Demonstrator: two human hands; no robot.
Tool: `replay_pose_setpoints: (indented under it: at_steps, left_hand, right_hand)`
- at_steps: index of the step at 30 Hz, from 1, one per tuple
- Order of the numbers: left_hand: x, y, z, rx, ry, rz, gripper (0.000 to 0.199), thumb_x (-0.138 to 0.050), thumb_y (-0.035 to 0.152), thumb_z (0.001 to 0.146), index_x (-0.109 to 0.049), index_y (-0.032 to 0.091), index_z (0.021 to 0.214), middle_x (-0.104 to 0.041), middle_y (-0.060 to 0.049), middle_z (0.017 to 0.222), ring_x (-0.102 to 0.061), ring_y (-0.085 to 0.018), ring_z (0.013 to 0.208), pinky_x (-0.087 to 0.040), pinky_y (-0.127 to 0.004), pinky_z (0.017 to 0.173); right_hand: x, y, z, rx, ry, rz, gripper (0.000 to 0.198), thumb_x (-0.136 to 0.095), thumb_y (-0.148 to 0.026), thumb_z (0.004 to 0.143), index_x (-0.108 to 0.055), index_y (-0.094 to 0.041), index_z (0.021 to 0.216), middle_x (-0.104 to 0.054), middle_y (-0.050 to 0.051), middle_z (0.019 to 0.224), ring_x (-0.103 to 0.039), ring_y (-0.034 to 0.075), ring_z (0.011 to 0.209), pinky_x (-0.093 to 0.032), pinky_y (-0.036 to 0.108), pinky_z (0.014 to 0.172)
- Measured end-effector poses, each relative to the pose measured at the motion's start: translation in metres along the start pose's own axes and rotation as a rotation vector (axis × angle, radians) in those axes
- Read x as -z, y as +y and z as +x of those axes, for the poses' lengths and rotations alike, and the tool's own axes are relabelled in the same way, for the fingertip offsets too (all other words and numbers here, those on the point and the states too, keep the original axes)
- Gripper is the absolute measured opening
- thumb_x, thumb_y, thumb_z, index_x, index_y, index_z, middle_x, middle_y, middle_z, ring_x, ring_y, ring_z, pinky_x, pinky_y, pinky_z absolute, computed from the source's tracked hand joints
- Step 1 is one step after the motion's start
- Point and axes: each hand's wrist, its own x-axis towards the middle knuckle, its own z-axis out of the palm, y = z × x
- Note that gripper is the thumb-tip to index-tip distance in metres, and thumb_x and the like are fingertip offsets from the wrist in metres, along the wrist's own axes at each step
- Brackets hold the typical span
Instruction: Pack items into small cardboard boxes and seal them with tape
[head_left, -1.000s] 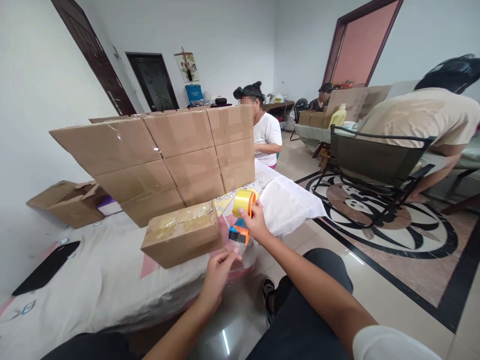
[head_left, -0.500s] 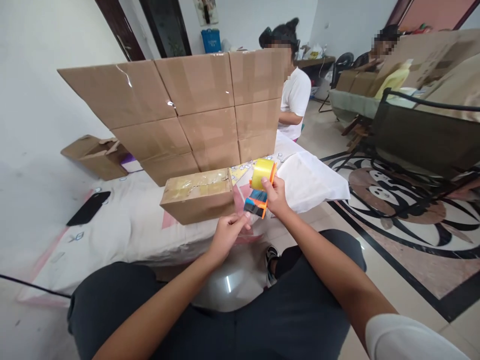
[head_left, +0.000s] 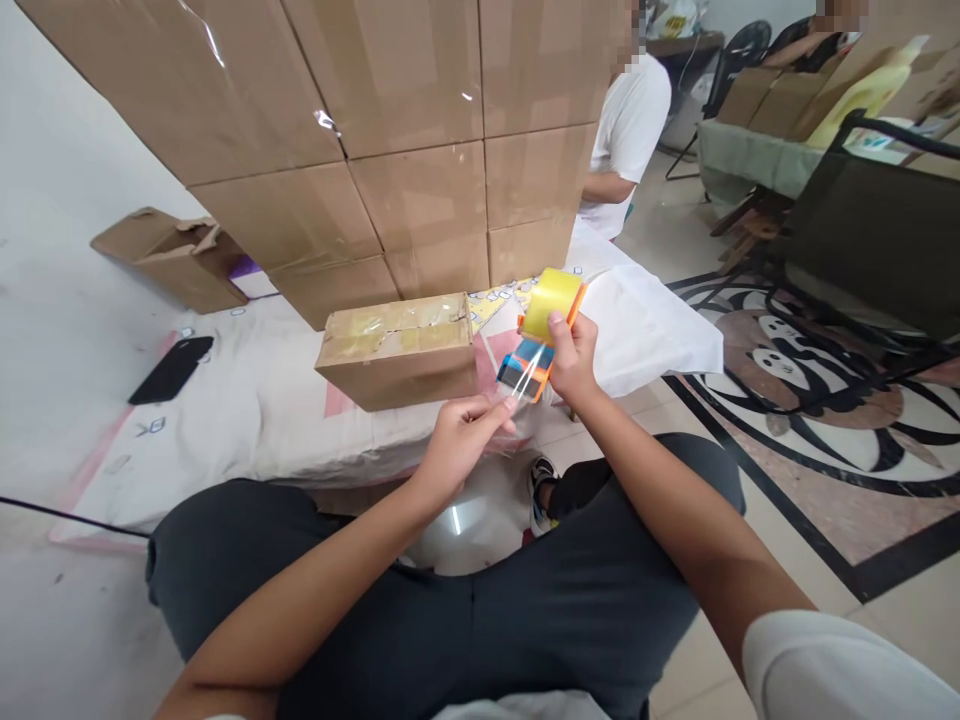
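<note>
Watching remotely, I clamp the tape dispenser (head_left: pixel 532 352) with right hand (head_left: pixel 574 358), pinch its clear strip (head_left: pixel 527 377) with left hand (head_left: pixel 466 440); small carton (head_left: pixel 397 362) lies leftward, crosswise, nearer the left.

No word, brand, number or sign can be read in this room. Coloured print shows on a plastic bag (head_left: pixel 679 18) beyond a stack of brown boxes (head_left: pixel 409 80) and to its right, too small and soft to make out. Farther to the right of the stack, a white tub (head_left: pixel 877 141) carries blue and orange marks, blurred past reading. To the right of the stack as well, beyond the tub, a large carton (head_left: pixel 937 88) bears dark marks; whether they are letters cannot be told.
</note>
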Motion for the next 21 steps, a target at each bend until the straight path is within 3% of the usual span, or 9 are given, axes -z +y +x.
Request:
replay_pose_setpoints:
  at_steps: [8, 15, 21]
  left_hand:
    - [0.004, -0.013, 0.011, -0.058, -0.028, 0.062, 0.043, -0.067, 0.051, 0.086, -0.070, 0.019, 0.059, -0.067, -0.002, 0.065, -0.058, -0.016, 0.069, -0.042, -0.029, 0.071]
    - [0.003, -0.016, 0.012, -0.135, -0.008, 0.083, 0.040, -0.066, 0.048, 0.088, -0.070, 0.018, 0.061, -0.067, -0.002, 0.064, -0.059, -0.016, 0.070, -0.042, -0.028, 0.072]
    - [0.003, -0.011, 0.009, -0.139, -0.017, 0.075, 0.036, -0.067, 0.043, 0.087, -0.070, 0.018, 0.061, -0.065, -0.002, 0.064, -0.059, -0.015, 0.069, -0.043, -0.027, 0.069]
  right_hand:
    - [-0.004, -0.007, -0.002, -0.003, 0.049, 0.051, 0.049, -0.048, -0.069, 0.093, -0.058, -0.023, 0.077, -0.050, 0.002, 0.068, -0.063, 0.020, 0.077, -0.053, 0.034, 0.064]
    - [-0.010, -0.020, -0.006, -0.095, 0.060, 0.119, 0.053, -0.046, -0.072, 0.092, -0.059, -0.022, 0.079, -0.054, 0.002, 0.069, -0.067, 0.021, 0.080, -0.056, 0.034, 0.067]
    - [-0.013, -0.010, -0.007, -0.126, 0.018, 0.150, 0.062, -0.036, -0.078, 0.092, -0.061, -0.021, 0.093, -0.062, 0.007, 0.081, -0.069, 0.024, 0.092, -0.059, 0.036, 0.070]
